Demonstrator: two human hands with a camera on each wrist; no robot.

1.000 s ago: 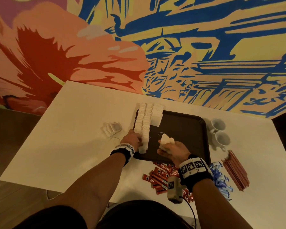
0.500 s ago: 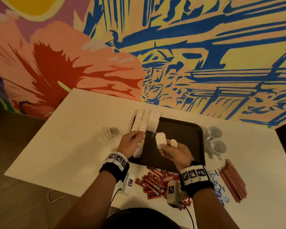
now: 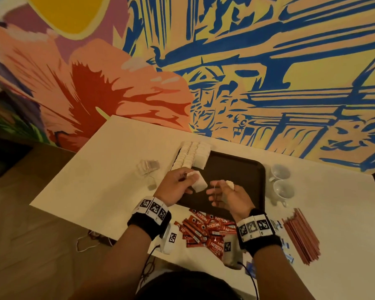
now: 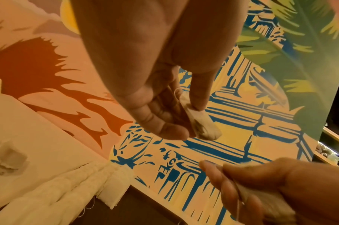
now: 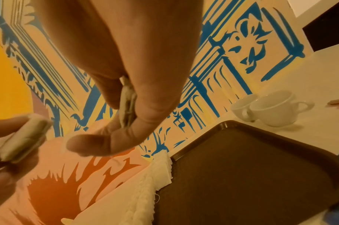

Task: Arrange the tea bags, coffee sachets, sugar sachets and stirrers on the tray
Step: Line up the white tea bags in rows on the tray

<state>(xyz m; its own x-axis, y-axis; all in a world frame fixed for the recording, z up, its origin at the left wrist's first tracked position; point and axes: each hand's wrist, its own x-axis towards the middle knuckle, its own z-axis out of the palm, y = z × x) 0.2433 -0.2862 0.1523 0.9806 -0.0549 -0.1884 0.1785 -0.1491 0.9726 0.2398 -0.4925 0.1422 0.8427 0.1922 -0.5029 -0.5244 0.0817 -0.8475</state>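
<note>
Over the dark tray, my left hand pinches a white tea bag between thumb and fingers; the left wrist view shows the tea bag hanging from that pinch. A little to the right, my right hand holds a second tea bag, which is squeezed between thumb and finger. Rows of tea bags fill the tray's left end. Red coffee sachets, blue sugar sachets and reddish stirrers lie on the table in front of the tray.
Two white cups stand just right of the tray. A crumpled clear wrapper lies left of it. The white table ends at the painted wall behind and at a front edge near my body. A cable hangs off that edge.
My left hand has left the tea bag rows and now holds one of the two tea bags that the right hand held. Both hands have risen slightly above the tray.
</note>
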